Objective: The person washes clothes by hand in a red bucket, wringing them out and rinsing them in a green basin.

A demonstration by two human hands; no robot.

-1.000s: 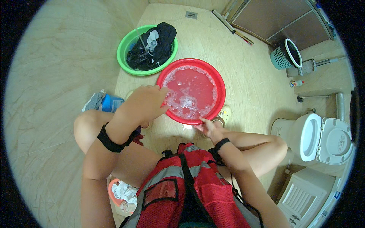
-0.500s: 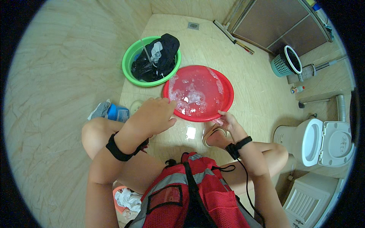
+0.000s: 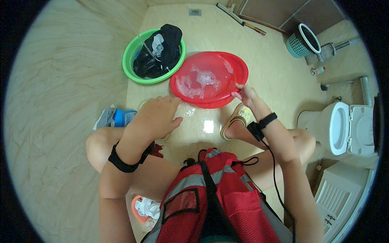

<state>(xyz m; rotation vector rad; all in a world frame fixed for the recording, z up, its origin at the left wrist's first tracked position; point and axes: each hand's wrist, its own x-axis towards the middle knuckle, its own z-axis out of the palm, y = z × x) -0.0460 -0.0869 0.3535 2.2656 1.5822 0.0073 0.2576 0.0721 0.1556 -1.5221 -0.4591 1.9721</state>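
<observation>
A red basin of foamy water stands on the tiled floor in front of me. My right hand is closed on its near right rim, thumb and fingers at the edge. Palm down, my left hand is at the near left rim, fingertips close to or just touching it, thumb spread out; whether it presses on the rim is hard to tell. Behind and to the left, a green basin holds dark wet clothes with a white piece on top. A thin stream of water falls into it.
To my left lie a blue container and a grey cloth. An orange tub with white cloth is by my left thigh. A toilet and a teal basket stand right; a squeegee lies far back.
My view has shifted, so the basins sit higher in the picture. My left fingertips, which overlapped the red rim, are now at its edge. My right hand stays on the rim.
</observation>
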